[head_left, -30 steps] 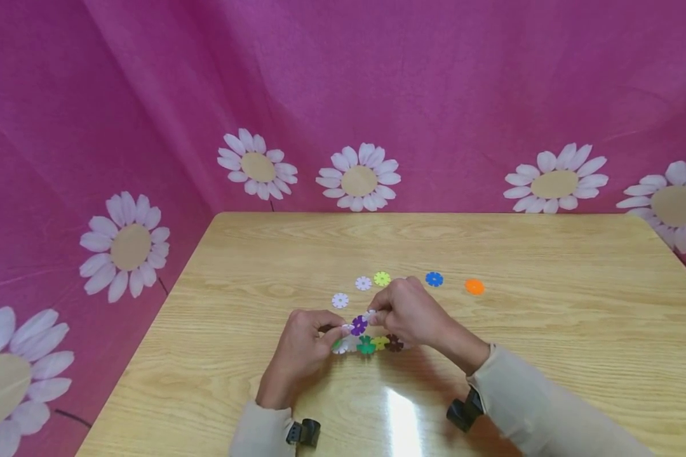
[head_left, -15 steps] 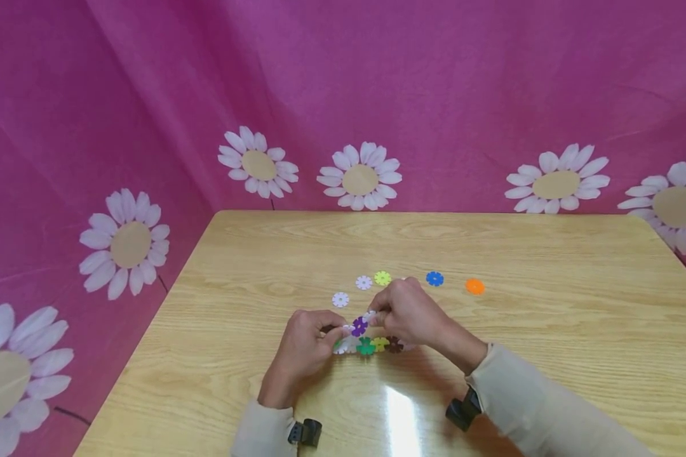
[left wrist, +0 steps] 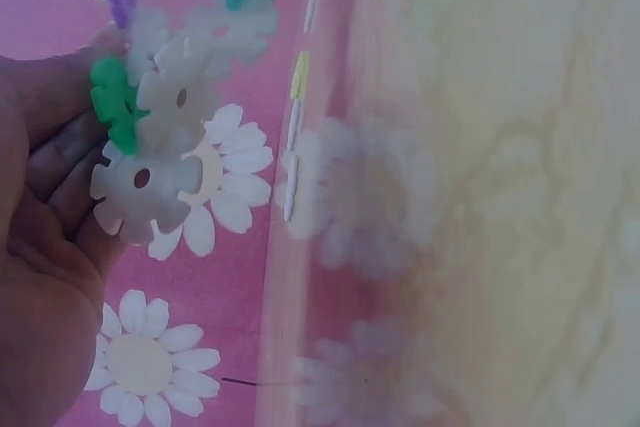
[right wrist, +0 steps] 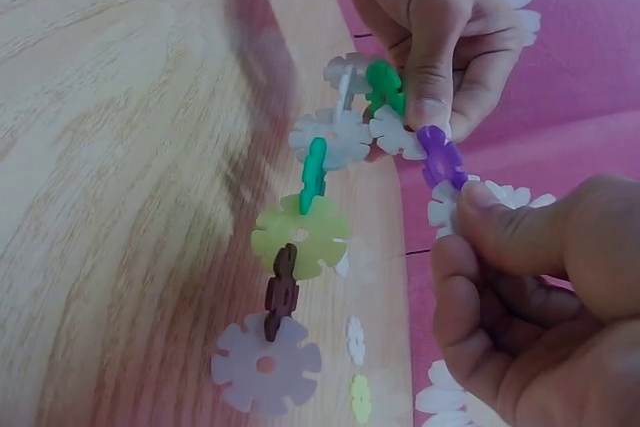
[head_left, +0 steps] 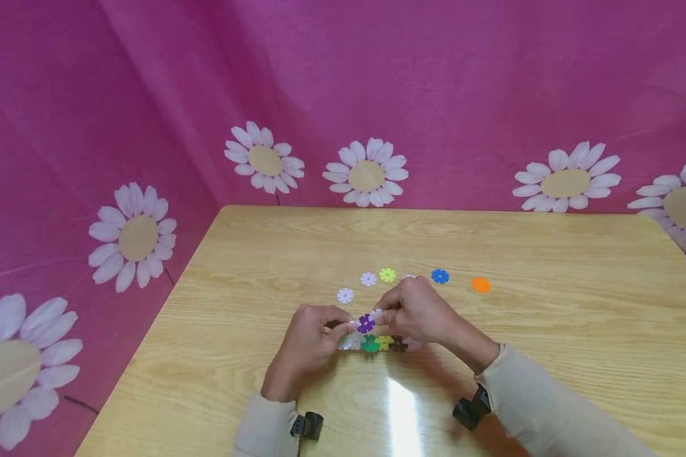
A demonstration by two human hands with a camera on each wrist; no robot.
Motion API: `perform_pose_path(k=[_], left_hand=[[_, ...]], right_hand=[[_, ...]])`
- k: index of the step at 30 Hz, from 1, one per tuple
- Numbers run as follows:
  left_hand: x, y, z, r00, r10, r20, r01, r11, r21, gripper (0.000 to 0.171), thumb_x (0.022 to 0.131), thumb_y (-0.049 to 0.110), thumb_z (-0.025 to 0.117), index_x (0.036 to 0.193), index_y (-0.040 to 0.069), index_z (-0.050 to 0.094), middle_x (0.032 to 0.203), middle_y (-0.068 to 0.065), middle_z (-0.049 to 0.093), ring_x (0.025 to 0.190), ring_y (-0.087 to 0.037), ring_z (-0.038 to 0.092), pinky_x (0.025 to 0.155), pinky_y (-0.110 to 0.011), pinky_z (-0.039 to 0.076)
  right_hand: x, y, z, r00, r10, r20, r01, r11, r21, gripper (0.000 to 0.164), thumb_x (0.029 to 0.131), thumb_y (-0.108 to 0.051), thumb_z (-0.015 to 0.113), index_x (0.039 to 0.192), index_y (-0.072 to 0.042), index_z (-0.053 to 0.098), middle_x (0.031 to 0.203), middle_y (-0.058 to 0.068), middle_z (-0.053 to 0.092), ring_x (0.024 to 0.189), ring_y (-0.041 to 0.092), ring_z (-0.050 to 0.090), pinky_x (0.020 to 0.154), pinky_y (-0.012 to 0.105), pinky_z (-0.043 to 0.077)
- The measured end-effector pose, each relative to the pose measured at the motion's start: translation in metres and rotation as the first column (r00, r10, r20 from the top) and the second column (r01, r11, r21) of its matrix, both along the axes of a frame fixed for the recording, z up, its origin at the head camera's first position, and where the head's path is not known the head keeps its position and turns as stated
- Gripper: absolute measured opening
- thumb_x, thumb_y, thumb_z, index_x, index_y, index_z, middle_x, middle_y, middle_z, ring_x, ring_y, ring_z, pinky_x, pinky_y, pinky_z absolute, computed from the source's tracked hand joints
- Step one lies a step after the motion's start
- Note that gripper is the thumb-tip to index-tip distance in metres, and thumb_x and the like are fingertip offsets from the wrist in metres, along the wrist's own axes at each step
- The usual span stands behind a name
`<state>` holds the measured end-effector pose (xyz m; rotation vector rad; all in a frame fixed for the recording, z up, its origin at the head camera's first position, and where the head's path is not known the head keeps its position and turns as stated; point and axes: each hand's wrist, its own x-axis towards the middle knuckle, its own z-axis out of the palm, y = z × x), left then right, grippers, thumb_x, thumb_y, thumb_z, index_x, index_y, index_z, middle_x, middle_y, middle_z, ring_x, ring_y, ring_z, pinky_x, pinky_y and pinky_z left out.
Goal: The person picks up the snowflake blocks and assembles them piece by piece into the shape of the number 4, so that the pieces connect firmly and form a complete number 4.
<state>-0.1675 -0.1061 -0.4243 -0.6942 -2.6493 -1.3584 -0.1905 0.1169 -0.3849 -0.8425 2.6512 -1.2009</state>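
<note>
In the head view my left hand [head_left: 309, 343] and right hand [head_left: 420, 311] meet over the table, working on a chain of notched snowflake discs. My left thumb and fingers pinch a white disc [right wrist: 398, 133], which adjoins the purple disc [right wrist: 440, 155]. On the purple disc's other side, my right thumb and finger pinch another white disc [right wrist: 443, 209], partly hidden by the thumb. From the left hand the chain runs through a bright green disc [left wrist: 115, 105], several pale discs [left wrist: 145, 192], a darker green disc [right wrist: 313, 175], yellow disc [right wrist: 300, 237], brown disc [right wrist: 283, 292] and pale end disc [right wrist: 265, 364].
Loose discs lie beyond my hands on the wooden table [head_left: 549, 355]: white [head_left: 345, 296], pale lilac [head_left: 368, 279], yellow-green [head_left: 387, 275], blue [head_left: 440, 276] and orange [head_left: 481, 285]. One more pale disc is mostly covered by my right hand. A pink flowered cloth [head_left: 463, 95] hangs behind.
The head view has shifted slightly. Both hands keep their pinch on either side of the purple disc, and the chain's pale end disc shows a little more below the right hand.
</note>
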Motion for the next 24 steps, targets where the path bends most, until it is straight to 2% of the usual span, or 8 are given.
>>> perform_pose_path(k=[6,12,15,20,24], left_hand=[[-0.001,-0.001,-0.001,0.999,-0.024,0.037,0.024,1.0,0.0,0.007,0.09,0.007,0.074,0.086,0.008,0.079,0.087,0.003,0.074,0.077,-0.006,0.065,0.071,-0.029,0.054],[0.0,-0.008,-0.002,0.997,-0.035,0.068,0.034,0.999,0.012,0.007,0.091,0.006,0.073,0.086,0.008,0.078,0.086,0.003,0.074,0.078,-0.006,0.065,0.074,-0.029,0.054],[0.002,-0.012,-0.002,0.996,-0.036,0.079,0.034,0.999,0.027,0.008,0.091,0.005,0.073,0.086,0.008,0.078,0.086,0.004,0.074,0.079,-0.007,0.066,0.075,-0.03,0.055],[0.002,-0.015,-0.002,0.995,-0.041,0.094,0.036,0.998,0.052,0.009,0.091,0.004,0.073,0.086,0.009,0.078,0.085,0.006,0.073,0.08,-0.007,0.067,0.076,-0.031,0.055],[0.0,-0.016,-0.002,0.994,-0.049,0.097,0.043,0.997,0.06,0.008,0.09,0.005,0.074,0.086,0.009,0.078,0.085,0.006,0.074,0.08,-0.007,0.067,0.076,-0.031,0.055]], right_hand=[[-0.002,0.004,0.001,0.998,0.051,0.033,-0.051,0.999,-0.001,0.006,0.088,-0.003,0.076,0.087,-0.007,0.081,0.08,-0.004,0.073,0.065,0.005,0.061,0.06,0.027,0.052],[-0.01,0.005,0.003,0.992,0.117,0.056,-0.115,0.993,-0.027,0.008,0.092,-0.015,0.074,0.088,-0.01,0.08,0.081,-0.008,0.072,0.067,0.006,0.06,0.062,0.028,0.05],[-0.018,0.004,0.004,0.992,0.113,0.061,-0.111,0.993,-0.04,0.012,0.093,-0.018,0.073,0.091,-0.009,0.08,0.085,-0.006,0.073,0.069,0.008,0.059,0.063,0.029,0.05],[-0.03,0.002,0.004,0.994,0.063,0.09,-0.06,0.998,-0.034,0.015,0.094,-0.019,0.072,0.097,-0.007,0.08,0.088,-0.003,0.073,0.073,0.01,0.063,0.064,0.031,0.052],[-0.04,0.0,0.002,0.993,0.034,0.115,-0.031,0.999,-0.031,0.015,0.094,-0.019,0.072,0.098,-0.006,0.079,0.086,-0.001,0.073,0.071,0.013,0.065,0.064,0.032,0.054]])
